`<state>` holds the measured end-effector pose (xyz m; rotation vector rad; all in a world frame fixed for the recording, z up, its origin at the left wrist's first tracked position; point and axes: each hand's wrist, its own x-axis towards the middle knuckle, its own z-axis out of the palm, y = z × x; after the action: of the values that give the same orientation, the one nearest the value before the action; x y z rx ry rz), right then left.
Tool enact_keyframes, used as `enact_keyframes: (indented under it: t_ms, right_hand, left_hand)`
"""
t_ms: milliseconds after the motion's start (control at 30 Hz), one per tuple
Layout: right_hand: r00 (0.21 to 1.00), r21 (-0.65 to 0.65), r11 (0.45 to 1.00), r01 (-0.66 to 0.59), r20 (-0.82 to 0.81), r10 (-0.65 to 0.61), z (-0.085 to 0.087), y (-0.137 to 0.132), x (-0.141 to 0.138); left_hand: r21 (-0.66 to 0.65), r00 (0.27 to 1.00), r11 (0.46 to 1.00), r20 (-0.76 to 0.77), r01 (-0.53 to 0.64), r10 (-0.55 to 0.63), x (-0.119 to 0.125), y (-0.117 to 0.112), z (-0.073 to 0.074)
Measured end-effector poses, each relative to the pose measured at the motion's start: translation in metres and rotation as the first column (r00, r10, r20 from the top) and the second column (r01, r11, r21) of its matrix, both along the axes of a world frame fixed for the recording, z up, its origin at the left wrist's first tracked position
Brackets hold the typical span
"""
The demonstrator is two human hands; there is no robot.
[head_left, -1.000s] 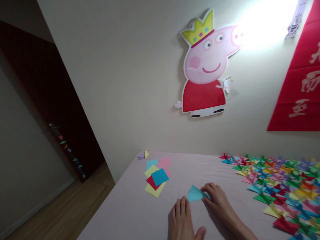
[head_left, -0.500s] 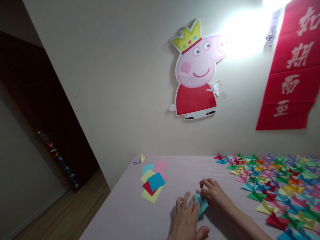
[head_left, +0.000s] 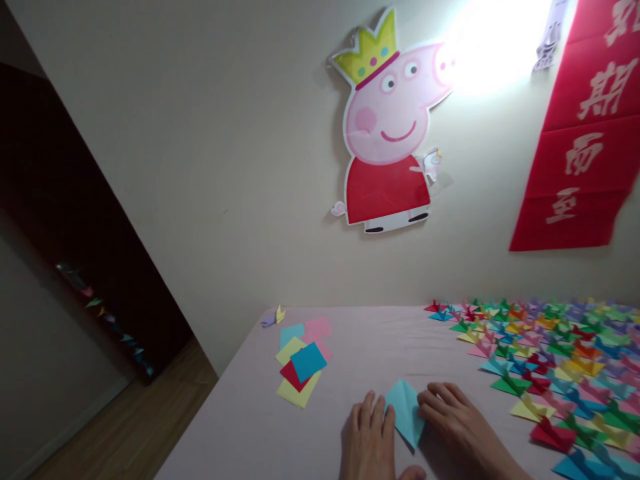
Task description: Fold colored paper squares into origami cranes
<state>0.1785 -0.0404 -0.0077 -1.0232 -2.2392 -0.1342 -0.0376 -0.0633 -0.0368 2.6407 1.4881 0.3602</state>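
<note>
A folded light-blue paper [head_left: 406, 410], diamond-shaped, lies on the pink table [head_left: 250, 427] near its front edge. My left hand [head_left: 369, 441] rests flat just left of it, fingers stretched and touching its left edge. From the right, my right hand [head_left: 453, 423] presses its fingertips on the paper's right edge, fingers extended.
A small stack of coloured square papers [head_left: 301, 363] lies to the left. Two tiny folded pieces [head_left: 275, 316] sit at the far left corner. Several rows of folded paper cranes [head_left: 550, 363] cover the right side. The wall behind carries a cartoon pig cutout [head_left: 387, 127] and a red banner [head_left: 580, 133].
The blue paper was lifted and bent between both hands half a second ago; now it lies flat as a diamond, with both hands pressing beside it.
</note>
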Motion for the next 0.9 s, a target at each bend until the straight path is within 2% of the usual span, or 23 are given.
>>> enact_keyframes:
  t_ms: [100,200,267,367,467,533,600,667,800,900]
  right_hand:
    - [0.998,-0.061,0.997,0.042,0.048,-0.039,0.005,0.003,0.013]
    - [0.997,-0.127,0.992,0.017,0.075,-0.008,0.006,0.0,0.018]
    - [0.998,-0.18,0.984,0.012,0.064,0.0,0.006,-0.001,0.018]
    - [0.998,-0.325,0.944,0.055,0.023,-0.05,0.003,0.001,0.016]
    - [0.982,-0.492,0.856,0.158,-0.016,-0.191,0.003,0.01,0.011]
    - [0.959,-0.556,0.797,0.235,0.0,-0.283,0.005,0.017,0.006]
    - [0.939,-0.588,0.751,0.299,0.04,-0.342,0.01,0.022,0.001]
    - [0.927,-0.603,0.725,0.334,0.069,-0.37,0.014,0.025,-0.003]
    - [0.923,-0.558,0.75,0.355,0.082,-0.376,0.016,0.028,-0.008]
    - [0.915,-0.552,0.745,0.374,0.089,-0.393,0.013,0.03,-0.01]
  left_hand:
    - [0.013,1.0,1.0,-0.021,-0.016,0.016,0.005,0.0,-0.011]
    - [0.003,0.999,1.0,-0.015,-0.03,0.03,0.01,-0.002,-0.011]
    - [-0.003,0.999,1.0,0.011,-0.03,0.03,0.013,-0.003,-0.002]
    - [-0.064,0.997,0.998,0.068,-0.025,0.03,0.016,-0.002,0.023]
    - [-0.1,0.991,0.994,0.116,-0.053,0.064,0.019,0.001,0.045]
    - [-0.093,0.99,0.993,0.116,-0.074,0.085,0.021,0.004,0.048]
    - [-0.083,0.991,0.992,0.09,-0.093,0.1,0.022,0.006,0.04]
    - [-0.07,0.992,0.991,0.057,-0.112,0.116,0.023,0.007,0.026]
    - [-0.037,0.989,0.989,0.029,-0.145,0.146,0.025,0.007,0.001]
    - [-0.038,0.991,0.992,0.054,-0.119,0.121,0.027,0.007,-0.002]
